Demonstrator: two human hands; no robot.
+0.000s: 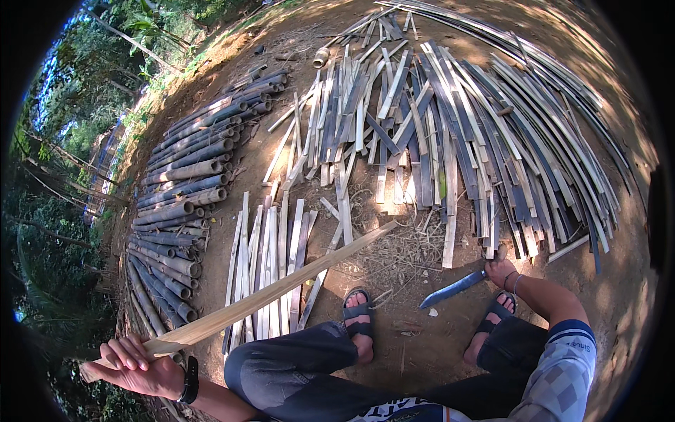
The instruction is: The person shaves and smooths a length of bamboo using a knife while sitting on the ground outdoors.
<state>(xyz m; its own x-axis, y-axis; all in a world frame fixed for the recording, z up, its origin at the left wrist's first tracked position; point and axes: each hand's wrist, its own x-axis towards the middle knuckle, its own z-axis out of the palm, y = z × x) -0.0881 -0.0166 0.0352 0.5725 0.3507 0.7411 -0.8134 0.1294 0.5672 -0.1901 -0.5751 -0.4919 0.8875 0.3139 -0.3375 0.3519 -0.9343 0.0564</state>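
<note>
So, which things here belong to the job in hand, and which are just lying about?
Job, seemingly: pale strip in the left hand; knife in the right hand; probably the split strips and round poles.

Apparently just lying about: dry shavings; pale chip near the knife; short cylinder.

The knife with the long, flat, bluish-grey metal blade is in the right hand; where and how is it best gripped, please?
The knife with the long, flat, bluish-grey metal blade is probably best gripped at its mostly hidden handle, from the right, where the right hand closes: the bare blade extends leftward from there.
</note>
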